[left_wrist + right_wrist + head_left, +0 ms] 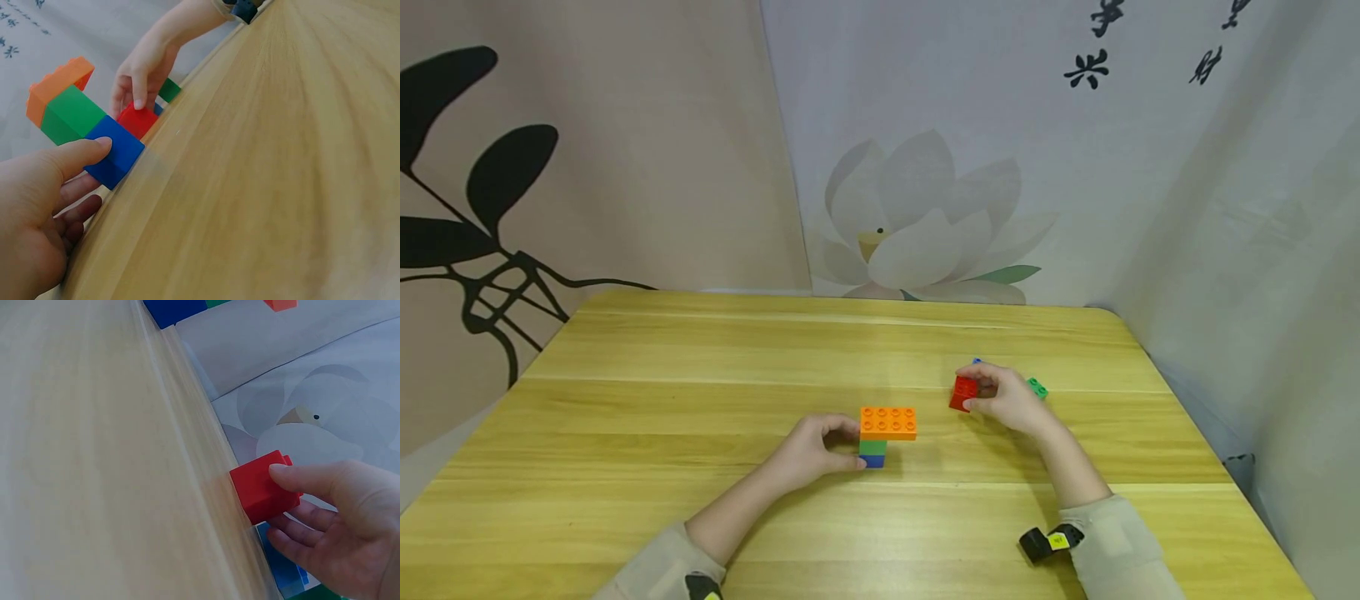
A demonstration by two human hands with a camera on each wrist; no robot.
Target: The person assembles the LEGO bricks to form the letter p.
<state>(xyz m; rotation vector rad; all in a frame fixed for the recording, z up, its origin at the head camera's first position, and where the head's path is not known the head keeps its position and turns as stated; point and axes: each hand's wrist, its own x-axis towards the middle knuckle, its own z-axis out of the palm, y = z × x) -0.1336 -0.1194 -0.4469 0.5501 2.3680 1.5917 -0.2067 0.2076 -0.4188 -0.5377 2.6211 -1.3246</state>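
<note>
Tower (84,119) of toy bricks upright on desk (700,358): orange eight-stud brick (888,423) above green middle brick (873,447) and blue bottom brick (872,462). Clasped from the tower's left in left hand's (802,452) grip. Right of and beyond the tower, red brick (963,393) pinched in right hand's (1011,402) grip; farther right, partly hidden, loose green brick (1037,388).

Oblong orange plastic brick (888,426), green plastic block (76,114), blue plastic block (125,150), red plastic block (259,494), yellow wooden tabletop (700,350) is showing streaks
</note>
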